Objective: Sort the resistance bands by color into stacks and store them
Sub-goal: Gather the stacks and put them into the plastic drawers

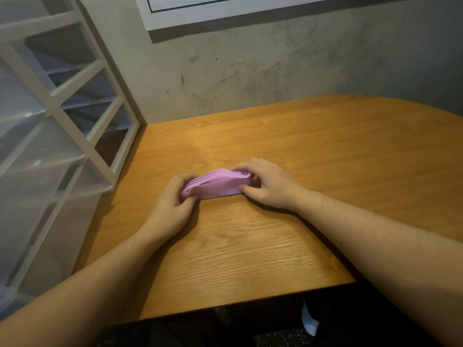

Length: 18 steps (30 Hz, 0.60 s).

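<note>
Left hand (pixel 172 206): fingers curled round the left end of the stack of purple bands (pixel 216 184), thumb pinching underneath.
Right hand (pixel 269 186): fingers and thumb pinch the stack's right end.
Bands: one purple stack, several layers, exact count unclear; no writing legible.
Position: on the wooden table (pixel 250 246), mid-surface.
Left side: one white drawer unit (pixel 50 126).

I could read no text, label, brand or number anywhere; the white board (pixel 225 11) on the wall above my table (pixel 250 246) showed only a thin dark line.
</note>
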Each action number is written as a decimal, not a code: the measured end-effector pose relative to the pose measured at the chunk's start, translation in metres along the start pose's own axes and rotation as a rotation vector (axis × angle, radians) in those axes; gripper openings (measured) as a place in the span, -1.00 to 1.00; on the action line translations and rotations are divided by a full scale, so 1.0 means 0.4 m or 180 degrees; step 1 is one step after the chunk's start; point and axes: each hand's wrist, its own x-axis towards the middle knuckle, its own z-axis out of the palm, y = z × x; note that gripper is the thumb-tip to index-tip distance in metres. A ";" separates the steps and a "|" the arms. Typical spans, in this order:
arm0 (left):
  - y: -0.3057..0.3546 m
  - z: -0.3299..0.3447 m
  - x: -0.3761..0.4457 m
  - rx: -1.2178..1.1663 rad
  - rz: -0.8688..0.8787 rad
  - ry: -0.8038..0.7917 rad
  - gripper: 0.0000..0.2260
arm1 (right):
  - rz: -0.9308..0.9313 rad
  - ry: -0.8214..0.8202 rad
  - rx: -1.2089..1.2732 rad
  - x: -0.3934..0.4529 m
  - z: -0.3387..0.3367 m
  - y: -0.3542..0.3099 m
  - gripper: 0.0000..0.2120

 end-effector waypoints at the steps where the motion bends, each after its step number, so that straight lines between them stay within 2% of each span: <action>1: -0.001 -0.001 0.003 0.0059 -0.0082 -0.0018 -0.70 | 0.0055 0.0016 0.0056 0.002 0.001 0.004 -0.63; 4: 0.002 -0.007 0.007 0.0238 -0.0291 -0.0111 -0.70 | 0.0456 -0.0113 0.0229 0.005 0.001 -0.002 -0.66; 8: 0.002 -0.004 0.011 0.0301 -0.0391 -0.0125 -0.65 | 0.0998 -0.0224 0.0997 0.005 0.002 -0.004 -0.57; 10: -0.003 -0.005 0.014 0.0217 -0.0459 -0.0099 -0.64 | 0.1154 -0.0271 0.1116 0.003 0.000 -0.006 -0.54; 14: 0.004 -0.005 0.019 -0.0097 -0.0535 -0.0038 -0.88 | 0.1343 -0.0370 0.1494 -0.001 -0.011 -0.028 -0.77; 18: 0.034 -0.023 0.026 -0.0163 -0.0643 -0.0156 -0.74 | 0.1376 -0.0456 0.1555 -0.010 -0.027 -0.059 -0.90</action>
